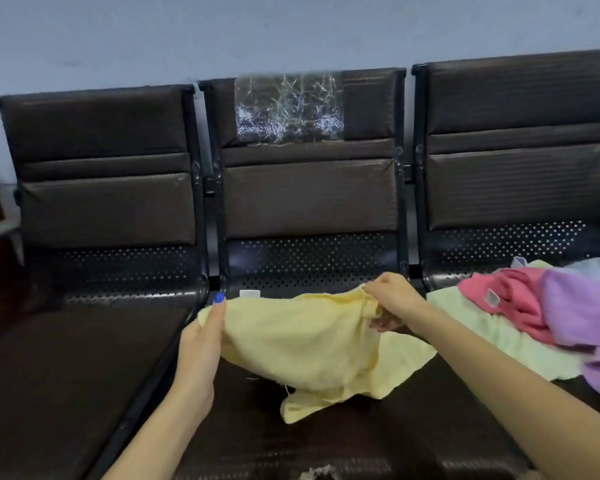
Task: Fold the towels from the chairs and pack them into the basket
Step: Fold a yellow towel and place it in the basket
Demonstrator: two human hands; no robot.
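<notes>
A pale yellow towel point(305, 344) hangs crumpled over the middle chair seat point(326, 441), held up between both hands. My left hand point(201, 341) grips its left edge, thumb on top. My right hand point(390, 299) pinches the towel's upper right corner. On the right chair lies a heap of towels: a light green one point(478, 327), a pink one point(513, 306) and a purple one point(582, 306). No basket is in view.
Three dark brown padded chairs stand joined in a row against a grey wall. The left chair seat point(66, 358) carries nothing. A clear plastic patch point(288, 109) is stuck to the middle backrest. Frayed stuffing point(319, 472) shows at the middle seat's front edge.
</notes>
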